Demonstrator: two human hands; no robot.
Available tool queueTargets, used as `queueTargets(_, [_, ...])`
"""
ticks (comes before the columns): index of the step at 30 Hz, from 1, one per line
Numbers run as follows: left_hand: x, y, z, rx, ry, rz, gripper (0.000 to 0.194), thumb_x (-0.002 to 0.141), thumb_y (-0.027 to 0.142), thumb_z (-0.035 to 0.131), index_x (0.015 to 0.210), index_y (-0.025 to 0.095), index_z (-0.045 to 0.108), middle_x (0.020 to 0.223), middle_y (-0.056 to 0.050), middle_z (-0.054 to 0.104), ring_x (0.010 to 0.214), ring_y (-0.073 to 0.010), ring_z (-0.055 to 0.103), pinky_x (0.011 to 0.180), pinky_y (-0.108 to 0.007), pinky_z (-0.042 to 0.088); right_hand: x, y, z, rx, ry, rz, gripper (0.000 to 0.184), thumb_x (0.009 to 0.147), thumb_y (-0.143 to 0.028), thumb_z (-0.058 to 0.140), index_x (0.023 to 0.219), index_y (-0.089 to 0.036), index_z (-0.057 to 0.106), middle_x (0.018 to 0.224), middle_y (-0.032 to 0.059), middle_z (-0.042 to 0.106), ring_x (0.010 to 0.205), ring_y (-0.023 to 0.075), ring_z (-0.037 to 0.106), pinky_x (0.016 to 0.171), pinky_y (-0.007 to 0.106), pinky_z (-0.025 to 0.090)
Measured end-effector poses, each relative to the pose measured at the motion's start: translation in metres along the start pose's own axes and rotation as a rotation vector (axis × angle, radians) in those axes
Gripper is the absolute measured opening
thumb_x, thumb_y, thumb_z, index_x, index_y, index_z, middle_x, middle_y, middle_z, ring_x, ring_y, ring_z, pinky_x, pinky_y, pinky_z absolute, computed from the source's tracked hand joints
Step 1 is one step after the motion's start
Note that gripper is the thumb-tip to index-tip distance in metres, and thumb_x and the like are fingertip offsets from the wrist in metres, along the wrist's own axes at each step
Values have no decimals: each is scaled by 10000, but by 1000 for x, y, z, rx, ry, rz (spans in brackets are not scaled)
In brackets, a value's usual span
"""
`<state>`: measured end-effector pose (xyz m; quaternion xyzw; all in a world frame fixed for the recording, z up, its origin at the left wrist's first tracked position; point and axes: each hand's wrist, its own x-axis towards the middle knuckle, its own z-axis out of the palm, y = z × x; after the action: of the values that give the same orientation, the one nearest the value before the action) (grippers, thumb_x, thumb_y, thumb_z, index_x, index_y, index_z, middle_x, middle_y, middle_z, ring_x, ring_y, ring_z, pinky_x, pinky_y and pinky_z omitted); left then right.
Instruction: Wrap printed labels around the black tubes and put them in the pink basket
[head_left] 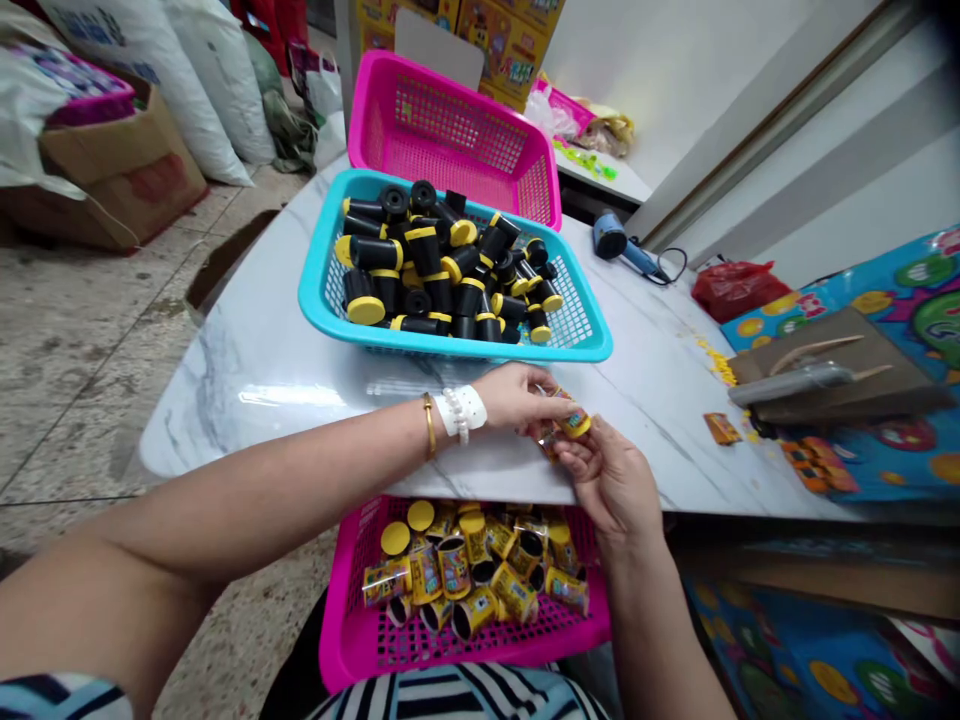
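One yellow-lidded tube [573,424] fills left grip [516,396] and right grip [618,480] between blue basket [450,346] and near table edge [465,490].

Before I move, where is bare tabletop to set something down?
Two patches of the marble tabletop look free: one bordered by the turquoise basket, the left forearm and the table's left edge; another between that basket's right end, the blue blower and the yellow pieces. Crowded: inside that basket and the lower pink basket, and where left hand and right hand meet.

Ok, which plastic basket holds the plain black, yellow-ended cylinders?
The turquoise plastic basket, middle of three; the far pink plastic basket and near pink plastic basket show none.
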<state>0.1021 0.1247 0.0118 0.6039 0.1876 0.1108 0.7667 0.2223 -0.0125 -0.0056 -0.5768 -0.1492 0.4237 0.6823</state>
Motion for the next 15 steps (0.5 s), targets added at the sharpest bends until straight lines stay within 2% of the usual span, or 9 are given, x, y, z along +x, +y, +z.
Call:
queueTargets(5, [1,-5,-1,-66,-92,-17,299,748,372,832,785,123,669,575,4,625,481,-84,533,481,-207,389,-3,7,-6,-27,-33,-73,463,667,-451,903,1014,-188,746,719,10,761,506,96,692,471,145,579])
queueTargets(8, [-1,-3,-4,-109,-153,-76,364,756,459,819,736,128,667,598,-1,636,442,-61,504,438,-194,344,-4,5,-13,-159,-87,-151,426,802,-492,793,1123,-214,754,729,30,762,532,123,702,480,201,599])
queueTargets(10, [-2,-1,-5,-131,-168,-122,436,744,520,814,669,126,644,572,7,613,397,-44,462,392,-186,283,-5,0,-19,-299,-139,-261,348,851,-432,762,1137,-234,768,917,65,779,699,162,745,561,261,638])
queueTargets(12, [-3,-1,-4,-136,-181,-163,486,734,553,811,613,123,620,534,12,588,367,-35,436,359,-183,243,-5,-4,-26,-421,-190,-419,259,836,-313,787,1088,-256,792,1117,70,738,873,190,737,632,290,649])
queueTargets(13, [-3,-2,-3,-134,-190,-181,501,731,563,810,596,122,615,516,13,580,357,-35,431,348,-182,235,-5,-4,-29,-466,-205,-509,223,818,-255,798,1041,-260,805,1139,64,721,915,194,722,653,293,646])
queueTargets(15, [-2,-6,-1,-124,-210,-211,523,735,590,796,580,124,614,486,16,565,340,-39,423,331,-179,236,-4,-3,-32,-518,-211,-668,170,796,-176,801,943,-259,820,1035,49,719,887,184,705,663,301,636])
